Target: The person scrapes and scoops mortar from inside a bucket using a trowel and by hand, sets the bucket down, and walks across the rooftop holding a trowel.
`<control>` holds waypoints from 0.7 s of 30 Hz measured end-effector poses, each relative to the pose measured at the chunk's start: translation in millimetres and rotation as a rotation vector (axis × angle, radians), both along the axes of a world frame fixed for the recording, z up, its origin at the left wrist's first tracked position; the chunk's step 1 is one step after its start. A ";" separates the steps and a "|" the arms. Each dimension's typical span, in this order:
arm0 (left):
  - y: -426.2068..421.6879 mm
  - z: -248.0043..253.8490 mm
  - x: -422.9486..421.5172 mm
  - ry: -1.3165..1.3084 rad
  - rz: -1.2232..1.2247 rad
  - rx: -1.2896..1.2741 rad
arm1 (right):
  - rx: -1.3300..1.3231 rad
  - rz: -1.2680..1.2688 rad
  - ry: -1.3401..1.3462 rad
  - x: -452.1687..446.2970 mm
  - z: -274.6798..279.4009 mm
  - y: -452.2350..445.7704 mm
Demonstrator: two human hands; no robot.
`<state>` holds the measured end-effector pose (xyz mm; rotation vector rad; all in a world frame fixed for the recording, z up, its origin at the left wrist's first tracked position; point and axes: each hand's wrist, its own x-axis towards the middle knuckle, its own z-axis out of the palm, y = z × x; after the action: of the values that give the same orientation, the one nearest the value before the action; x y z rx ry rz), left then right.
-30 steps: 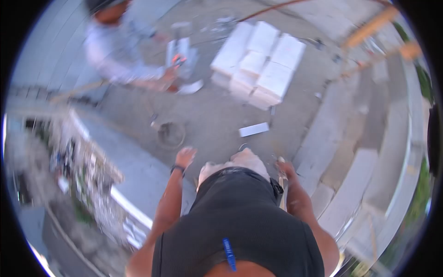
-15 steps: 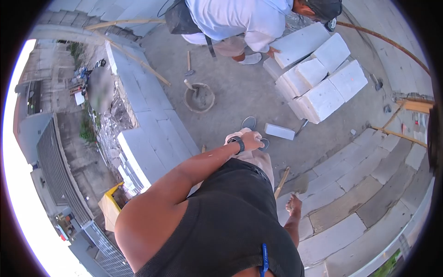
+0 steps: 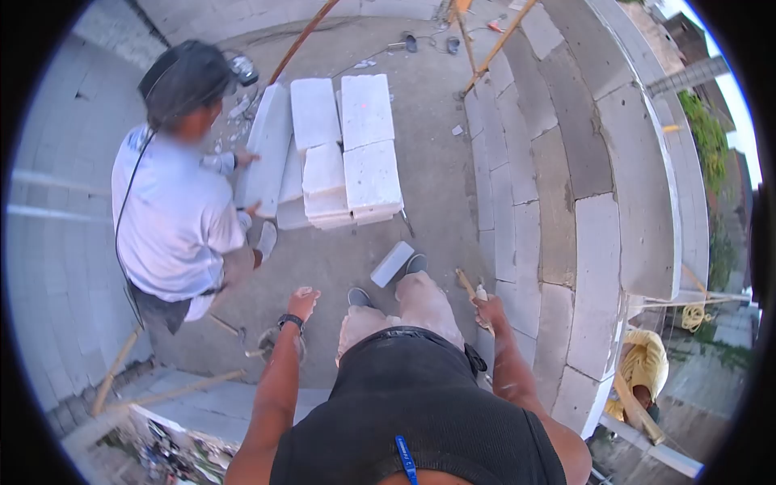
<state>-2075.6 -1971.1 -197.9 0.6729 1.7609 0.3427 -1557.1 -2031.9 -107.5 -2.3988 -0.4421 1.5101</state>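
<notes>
My left hand [image 3: 304,302], with a dark watch on its wrist, hangs beside my left leg, its fingers curled and nothing visible in them. On the other side, my right hand [image 3: 488,310] is closed around a trowel handle; the trowel's blade cannot be made out. A wooden stick [image 3: 466,283] stands close by that hand. A small white block [image 3: 392,264] lies on the floor at my shoes. Further forward is a stack of white blocks [image 3: 369,174]. A co-worker at the left has both hands on a long white block [image 3: 267,149] beside the stack.
A block wall [image 3: 558,242] runs along my right side. A round bucket [image 3: 283,343] sits behind my left forearm, near a hammer [image 3: 234,330]. Another person in yellow [image 3: 644,364] is beyond the wall. Wooden props [image 3: 501,50] lean at the front right.
My view has turned, so the stack now stands straight ahead and the co-worker at the left. My left hand has swung from in front of my legs out to the left. My right hand keeps the trowel.
</notes>
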 end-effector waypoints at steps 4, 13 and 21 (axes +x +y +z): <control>64.6 -4.2 26.7 -0.034 -0.031 0.051 | 0.068 -0.091 0.009 19.8 -15.4 15.1; 168.2 -53.0 152.1 -0.009 -0.158 -0.124 | 0.274 -0.068 -0.071 108.9 -46.7 119.5; 273.2 -132.9 255.5 0.497 -1.201 0.770 | 0.387 0.190 -0.218 227.2 -32.7 267.9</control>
<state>-1820.1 -1697.9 -330.8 2.3483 1.2924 -0.0247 -1329.9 -1764.0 -140.2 -2.2621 -0.9401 1.1050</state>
